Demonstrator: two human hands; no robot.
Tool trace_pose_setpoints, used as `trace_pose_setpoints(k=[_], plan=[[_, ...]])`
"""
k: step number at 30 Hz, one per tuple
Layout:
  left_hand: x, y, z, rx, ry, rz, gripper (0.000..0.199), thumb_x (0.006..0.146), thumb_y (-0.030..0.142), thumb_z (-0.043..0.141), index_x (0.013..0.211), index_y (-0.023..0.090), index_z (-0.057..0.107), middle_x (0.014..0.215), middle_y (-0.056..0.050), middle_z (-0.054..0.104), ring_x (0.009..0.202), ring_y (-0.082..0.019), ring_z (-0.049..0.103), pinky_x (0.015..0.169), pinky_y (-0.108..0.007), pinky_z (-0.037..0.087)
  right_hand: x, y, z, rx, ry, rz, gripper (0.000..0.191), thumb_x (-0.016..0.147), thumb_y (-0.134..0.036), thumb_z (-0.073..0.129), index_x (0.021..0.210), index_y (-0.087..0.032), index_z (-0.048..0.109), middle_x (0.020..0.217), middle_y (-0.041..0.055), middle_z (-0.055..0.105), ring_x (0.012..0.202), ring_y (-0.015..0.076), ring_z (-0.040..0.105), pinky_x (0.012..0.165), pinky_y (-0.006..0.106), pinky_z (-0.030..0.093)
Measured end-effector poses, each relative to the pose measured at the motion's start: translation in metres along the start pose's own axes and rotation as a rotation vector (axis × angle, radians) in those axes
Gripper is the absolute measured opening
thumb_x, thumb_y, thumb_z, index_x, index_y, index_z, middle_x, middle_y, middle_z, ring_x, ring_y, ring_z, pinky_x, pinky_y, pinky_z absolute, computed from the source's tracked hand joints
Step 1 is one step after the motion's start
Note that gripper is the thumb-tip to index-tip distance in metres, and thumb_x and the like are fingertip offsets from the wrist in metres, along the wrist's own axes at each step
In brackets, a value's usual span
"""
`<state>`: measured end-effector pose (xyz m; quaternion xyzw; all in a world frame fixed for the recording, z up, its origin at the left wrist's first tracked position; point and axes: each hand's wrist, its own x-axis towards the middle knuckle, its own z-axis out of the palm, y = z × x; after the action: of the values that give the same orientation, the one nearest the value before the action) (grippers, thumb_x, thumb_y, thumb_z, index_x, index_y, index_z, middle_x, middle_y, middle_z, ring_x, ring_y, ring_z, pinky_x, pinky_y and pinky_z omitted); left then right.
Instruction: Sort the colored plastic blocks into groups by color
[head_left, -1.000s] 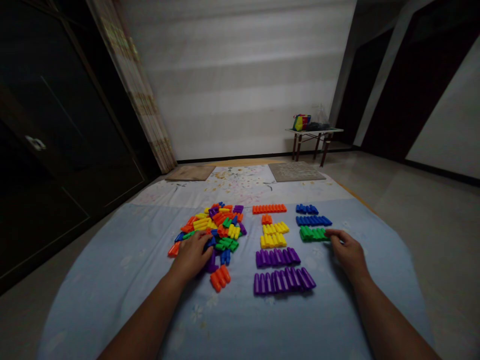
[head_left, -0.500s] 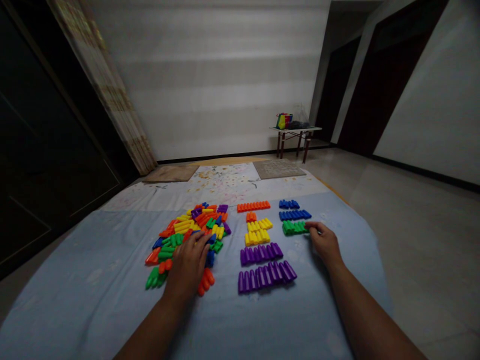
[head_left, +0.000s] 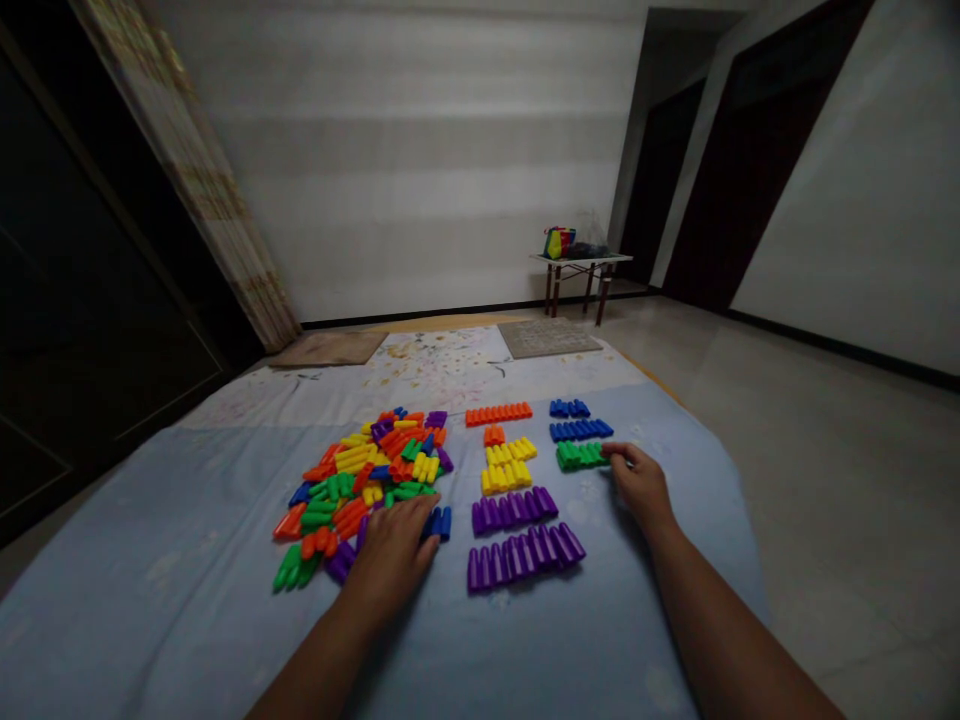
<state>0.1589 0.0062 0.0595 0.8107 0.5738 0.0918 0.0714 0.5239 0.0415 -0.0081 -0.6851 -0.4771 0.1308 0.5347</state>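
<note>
My left hand (head_left: 397, 550) lies palm down over the near right edge of a mixed pile of bullet-shaped plastic pieces (head_left: 352, 458), fingers stretched and thumb apart. Blue pieces (head_left: 442, 523) show just beyond its fingertips and thumb, partly covered by the hand. My right hand (head_left: 640, 485) is closed in a pinch at the right end of a row of green pieces (head_left: 579, 456); the fingertips hide part of the end piece. Between my hands lie sorted rows: purple pieces (head_left: 525, 558), yellow pieces (head_left: 506, 477) and orange pieces (head_left: 499, 413). Blue rows (head_left: 581, 430) lie behind the green one.
A pale blue cloth (head_left: 225, 560) covers the near surface, with a floral cloth (head_left: 442, 365) behind it. Two flat mats, one brown (head_left: 330, 348) and one grey (head_left: 547, 338), lie at the far edge. A small table (head_left: 581, 260) with bags stands by the wall.
My left hand has slid toward me and slightly right, uncovering pieces in the pile's middle and covering orange ones at its near edge. My right hand stays at the green row. The view has shifted slightly.
</note>
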Motion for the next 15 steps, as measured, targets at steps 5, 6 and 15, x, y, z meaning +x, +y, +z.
trace_pose_setpoints(k=[5, 6, 15], plan=[[0.007, -0.005, 0.003, 0.109, -0.042, 0.010, 0.042, 0.079, 0.023, 0.045, 0.121, 0.026, 0.052, 0.129, -0.006, 0.052, 0.120, -0.022, 0.044, 0.101, -0.046, 0.025, 0.002, 0.001, 0.003, 0.031, 0.011, -0.008, 0.030, 0.071, -0.031, 0.043, 0.083, -0.019, 0.068, 0.082, 0.0038, 0.068, 0.081, 0.0201, 0.060, 0.080, 0.033, 0.044], [0.007, -0.008, 0.007, 0.124, -0.023, 0.021, 0.042, 0.079, 0.023, 0.044, 0.120, 0.026, 0.053, 0.129, -0.006, 0.052, 0.120, -0.023, 0.045, 0.101, -0.046, 0.025, 0.002, 0.002, 0.003, 0.036, 0.014, -0.010, 0.030, 0.071, -0.031, 0.043, 0.082, -0.019, 0.068, 0.081, 0.0037, 0.068, 0.081, 0.0200, 0.060, 0.080, 0.033, 0.044], [0.006, -0.028, 0.037, 0.130, 0.182, 0.074, 0.041, 0.077, 0.029, 0.043, 0.116, 0.023, 0.055, 0.126, -0.007, 0.055, 0.115, -0.023, 0.049, 0.099, -0.046, 0.028, 0.003, 0.003, 0.004, 0.098, 0.044, -0.011, 0.028, 0.071, -0.029, 0.045, 0.082, -0.018, 0.068, 0.081, 0.0043, 0.067, 0.083, 0.0205, 0.060, 0.077, 0.032, 0.045]])
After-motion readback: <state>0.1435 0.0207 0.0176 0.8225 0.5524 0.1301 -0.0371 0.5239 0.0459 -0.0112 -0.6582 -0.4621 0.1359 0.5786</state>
